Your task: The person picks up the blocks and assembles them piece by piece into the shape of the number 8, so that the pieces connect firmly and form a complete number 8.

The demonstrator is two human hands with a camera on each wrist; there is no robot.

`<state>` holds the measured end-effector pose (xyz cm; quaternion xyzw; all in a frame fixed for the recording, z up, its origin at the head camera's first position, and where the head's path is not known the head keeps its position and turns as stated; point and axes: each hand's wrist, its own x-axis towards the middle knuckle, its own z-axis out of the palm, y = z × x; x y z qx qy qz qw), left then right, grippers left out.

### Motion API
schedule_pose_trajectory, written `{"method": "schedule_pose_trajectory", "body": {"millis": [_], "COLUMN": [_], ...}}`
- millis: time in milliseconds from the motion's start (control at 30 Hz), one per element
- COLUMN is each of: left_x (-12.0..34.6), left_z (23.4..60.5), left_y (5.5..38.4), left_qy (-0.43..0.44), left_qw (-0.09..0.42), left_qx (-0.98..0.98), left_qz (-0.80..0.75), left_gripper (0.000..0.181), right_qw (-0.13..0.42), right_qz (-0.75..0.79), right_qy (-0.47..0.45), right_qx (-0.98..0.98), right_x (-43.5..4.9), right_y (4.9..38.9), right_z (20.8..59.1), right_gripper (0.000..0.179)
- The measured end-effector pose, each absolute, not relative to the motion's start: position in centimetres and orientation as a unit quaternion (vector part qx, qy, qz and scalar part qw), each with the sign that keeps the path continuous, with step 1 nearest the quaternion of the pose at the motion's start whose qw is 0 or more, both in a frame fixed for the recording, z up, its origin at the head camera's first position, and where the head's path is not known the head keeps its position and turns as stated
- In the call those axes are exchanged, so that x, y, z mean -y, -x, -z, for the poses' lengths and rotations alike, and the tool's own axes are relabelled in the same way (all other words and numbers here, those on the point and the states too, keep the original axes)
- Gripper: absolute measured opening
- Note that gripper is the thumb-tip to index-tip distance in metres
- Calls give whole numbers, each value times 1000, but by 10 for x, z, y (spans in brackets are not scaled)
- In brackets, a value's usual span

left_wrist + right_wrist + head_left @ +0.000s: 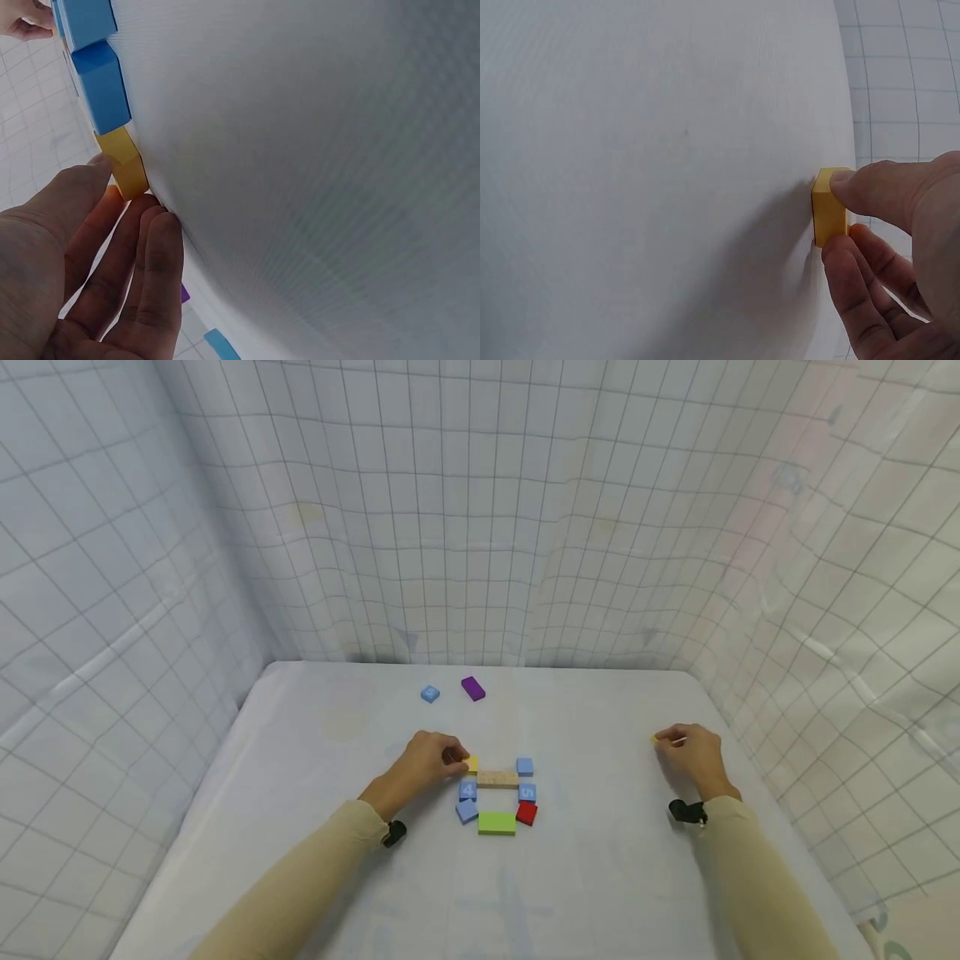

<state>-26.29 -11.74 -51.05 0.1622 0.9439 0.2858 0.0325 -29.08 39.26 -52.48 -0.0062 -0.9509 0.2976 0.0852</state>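
At the far left corner of a ring of small blocks, my left hand (426, 763) pinches a yellow block (124, 161) between thumb and fingers. That block stands in line with the blue block marked 4 (468, 790) and a tilted plain blue block (467, 812). A wooden block (498, 780) lies beside the yellow one, reaching toward the ring's right side. Well off to the right, my right hand (693, 758) holds another yellow block (830, 208) by thumb and fingertips, at or just above the table; contact is hard to tell.
Along the ring's right side are a blue block (524, 767), a blue block marked 5 (527, 792) and a red block (527, 813). A green block (497, 824) lies at the front. Farther back are a blue block (430, 693) and a purple block (473, 688). Gridded cloth (480, 527) surrounds the table.
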Motion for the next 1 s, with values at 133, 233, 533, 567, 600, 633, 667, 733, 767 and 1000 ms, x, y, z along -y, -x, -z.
{"method": "schedule_pose_trajectory", "body": {"millis": [133, 233, 533, 567, 600, 633, 667, 733, 767, 1000], "left_x": [117, 118, 126, 126, 126, 124, 122, 121, 121, 118], "left_z": [510, 510, 523, 522, 522, 515, 509, 508, 508, 507], "left_y": [261, 262, 274, 273, 274, 270, 267, 266, 265, 264], "left_qy": [-158, -157, -196, -196, -194, -184, -175, -168, -165, -159], "left_qw": [38, 43, 29, 29, 29, 37, 43, 45, 46, 47], "left_qx": [-944, -943, -935, -935, -935, -936, -936, -939, -941, -946], "left_qz": [-286, -289, -293, -295, -296, -299, -301, -296, -292, -278], "left_gripper": [16, 15, 16, 16, 15, 15, 15, 15, 15, 15], "right_qw": [92, 86, 23, 22, 23, 24, 25, 24, 23, -4], "right_qz": [-296, -298, -311, -310, -310, -310, -308, -305, -305, -306], "right_qy": [-25, -41, -42, -46, -50, -54, -59, -66, -67, -64], "right_qx": [950, 950, 949, 949, 949, 949, 949, 950, 950, 950], "right_x": [-383, -375, -348, -345, -342, -339, -336, -331, -329, -321], "right_y": [292, 295, 302, 302, 302, 302, 302, 302, 301, 301], "right_z": [524, 524, 519, 518, 518, 517, 516, 515, 515, 517], "right_gripper": [24, 30, 27, 26, 26, 25, 25, 25, 25, 27]}}
